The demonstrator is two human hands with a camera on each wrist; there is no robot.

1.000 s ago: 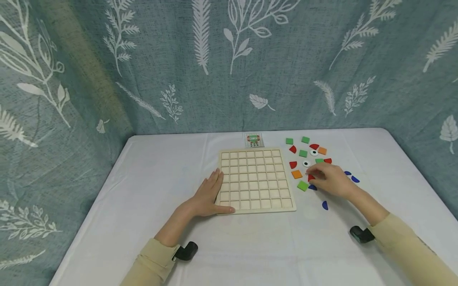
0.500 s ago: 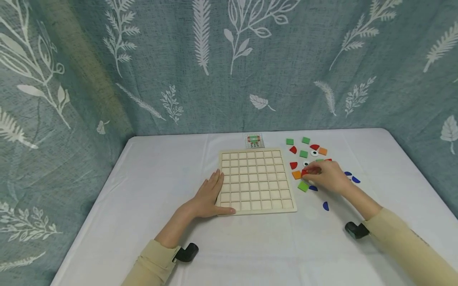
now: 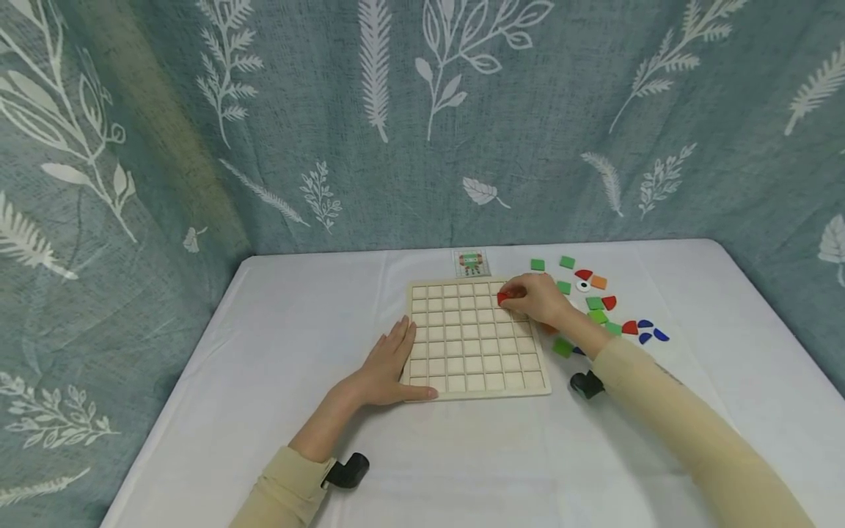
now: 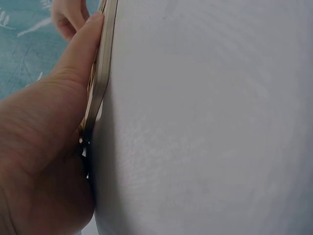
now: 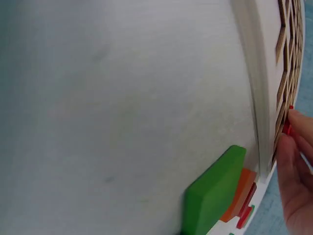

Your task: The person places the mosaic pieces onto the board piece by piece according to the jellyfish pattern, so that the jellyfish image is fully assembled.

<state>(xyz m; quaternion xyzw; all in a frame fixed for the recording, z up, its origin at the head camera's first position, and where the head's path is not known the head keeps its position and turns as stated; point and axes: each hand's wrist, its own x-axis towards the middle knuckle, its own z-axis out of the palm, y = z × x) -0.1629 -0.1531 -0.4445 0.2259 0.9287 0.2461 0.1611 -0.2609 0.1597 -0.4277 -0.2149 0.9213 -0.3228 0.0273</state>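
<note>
A square wooden grid board (image 3: pixel 455 334) lies on the white table. My left hand (image 3: pixel 386 367) rests at its near left corner, fingers straight along the left edge and thumb on the front edge. In the left wrist view the thumb (image 4: pixel 73 63) lies along the board's edge (image 4: pixel 100 73). My right hand (image 3: pixel 538 297) is over the board's far right part. Its thumb and fingers pinch a red piece (image 3: pixel 502 298) close over the cells. The right wrist view also shows the red piece (image 5: pixel 287 128) between the fingertips; its shape is mostly hidden there.
Right of the board lie loose pieces: green squares (image 3: pixel 563 347), red quarter-rounds (image 3: pixel 609 302), blue half-rounds (image 3: pixel 661 334), an orange square (image 3: pixel 598 281) and a white eye disc (image 3: pixel 583 286). A pattern card (image 3: pixel 472 263) lies behind the board. A patterned curtain (image 3: pixel 396 147) hangs behind the table.
My right hand has taken the red piece from among the loose pieces and moved left and away over the board. The left hand has stayed at the board's corner.
</note>
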